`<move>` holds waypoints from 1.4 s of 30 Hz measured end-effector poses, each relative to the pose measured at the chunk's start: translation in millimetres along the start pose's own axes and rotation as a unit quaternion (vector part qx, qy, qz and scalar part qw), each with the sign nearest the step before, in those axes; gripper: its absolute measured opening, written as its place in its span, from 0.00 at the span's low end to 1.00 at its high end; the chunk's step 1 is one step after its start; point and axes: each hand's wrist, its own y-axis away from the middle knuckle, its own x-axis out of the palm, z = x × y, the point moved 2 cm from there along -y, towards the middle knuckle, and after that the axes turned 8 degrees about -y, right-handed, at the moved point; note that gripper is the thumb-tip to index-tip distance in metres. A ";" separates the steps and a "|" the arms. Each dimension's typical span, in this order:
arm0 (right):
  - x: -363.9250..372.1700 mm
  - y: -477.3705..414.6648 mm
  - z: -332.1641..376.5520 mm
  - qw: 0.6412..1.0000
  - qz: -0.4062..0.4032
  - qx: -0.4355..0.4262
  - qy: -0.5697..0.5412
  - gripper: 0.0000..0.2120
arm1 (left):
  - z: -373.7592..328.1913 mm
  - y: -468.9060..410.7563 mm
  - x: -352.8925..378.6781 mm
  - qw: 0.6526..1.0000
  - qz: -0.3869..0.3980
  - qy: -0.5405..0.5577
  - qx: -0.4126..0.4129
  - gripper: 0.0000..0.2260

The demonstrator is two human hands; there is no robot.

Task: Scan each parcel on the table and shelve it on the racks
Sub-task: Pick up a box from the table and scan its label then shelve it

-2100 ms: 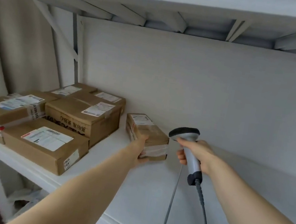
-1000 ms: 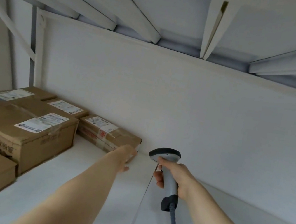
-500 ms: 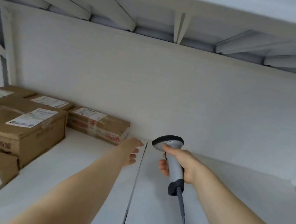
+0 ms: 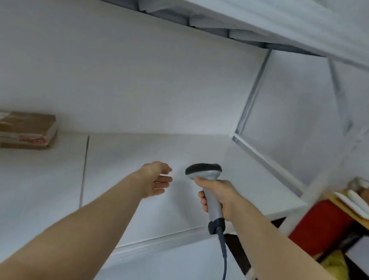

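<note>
The left hand [image 4: 155, 180] hung empty, fingers loosely spread, above the shelf [image 4: 26, 187]. The right hand [image 4: 219, 194] gripped the scanner [image 4: 204, 170] by its handle. A shelved parcel [image 4: 11, 129] lay well left of both hands. Fetching the next parcel probably called for turning away while keeping the cord [image 4: 224, 257] clear.

Shelf [image 4: 24, 199]: one parcel [image 4: 8, 130] at left rear; one scanner [image 4: 213, 205] above; two hands above, left hand [image 4: 155, 180] and right hand [image 4: 219, 195]; one red object [image 4: 320, 224] to its right.
</note>
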 end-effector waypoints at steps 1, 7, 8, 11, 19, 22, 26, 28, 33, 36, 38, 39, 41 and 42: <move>-20.7 7.0 -3.6 1.000 -0.017 -0.002 -0.004 0.11 | -1.3 2.3 21.1 1.000 0.017 -0.006 -0.001 0.05; -144.8 45.0 -24.2 0.994 -0.101 -0.013 -0.037 0.05 | -9.8 18.3 156.6 0.993 0.102 -0.060 0.014 0.04; -167.4 51.8 -29.4 0.993 -0.110 -0.013 -0.049 0.05 | -11.1 19.6 181.9 0.991 0.111 -0.069 0.016 0.04; -246.4 73.8 -46.8 0.986 -0.149 -0.015 -0.070 0.04 | -10.6 22.1 267.9 0.986 0.145 -0.086 0.019 0.05; -490.5 140.5 -91.9 0.943 -0.283 -0.008 -0.173 0.06 | 21.3 39.9 522.0 0.955 0.259 -0.141 -0.007 0.05; -563.1 156.7 -104.8 0.923 -0.328 -0.006 -0.202 0.06 | 29.3 42.1 596.1 0.942 0.292 -0.165 -0.020 0.04; -636.1 158.8 -121.7 0.898 -0.362 -0.009 -0.249 0.05 | 32.0 28.5 674.4 0.930 0.309 -0.198 -0.029 0.06; -667.8 152.7 -127.9 0.887 -0.374 -0.010 -0.270 0.05 | 31.7 14.8 710.7 0.925 0.315 -0.208 -0.033 0.08; -745.0 113.4 -130.4 0.865 -0.396 -0.001 -0.308 0.06 | 21.6 -43.2 796.6 0.921 0.329 -0.205 -0.047 0.12; -792.9 77.9 -117.7 0.860 -0.405 -0.001 -0.311 0.06 | 9.3 -90.2 847.0 0.922 0.334 -0.188 -0.058 0.17; -824.1 51.4 -104.1 0.856 -0.412 0.007 -0.311 0.07 | -2.2 -121.2 878.2 0.922 0.335 -0.181 -0.071 0.18; -838.6 38.0 -97.8 0.856 -0.414 0.012 -0.311 0.07 | -7.4 -136.5 891.8 0.923 0.332 -0.180 -0.078 0.18; -865.2 12.5 -83.7 0.856 -0.410 0.015 -0.313 0.06 | -19.2 -164.2 917.5 0.926 0.325 -0.177 -0.079 0.18; -877.8 0.0 -77.5 0.857 -0.410 0.016 -0.311 0.06 | -24.5 -177.5 929.7 0.929 0.319 -0.173 -0.078 0.18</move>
